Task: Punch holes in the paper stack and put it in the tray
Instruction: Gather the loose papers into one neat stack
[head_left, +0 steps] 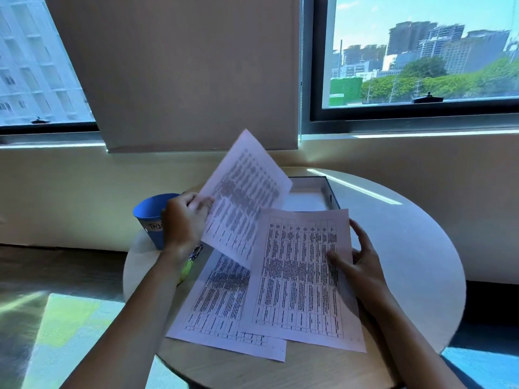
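Two bare forearms enter from the bottom edge and reach over a round pale table (pixel 415 248). Nearest sheet: a printed page (pixel 224 307) lying flat at the front of the table, lower left of the group. Overlapping its right side, a second printed page (pixel 300 279) with a ruled table of text, also flat. Right hand (pixel 362 265) rests on that page's right edge; thumb on the print, fingers spread along the margin, loose, not closed around anything.

Left hand (pixel 184 220) raised above the table, thumb and fingers pinched on the left edge of a third sheet (pixel 244 195). This sheet is lifted and tilted, its print blurred, its lower corner overlapping the flat pages.

Behind the sheets, an open shallow tray (pixel 328 189) with dark walls, pale inside; its left part hidden by the lifted sheet. Blue cup (pixel 148 211) with a handwritten label stands left, just behind the left hand. A yellow-green object with a metal part (pixel 191 262) shows under the left wrist; cannot identify it. Windows and a lowered blind (pixel 174 71) beyond.
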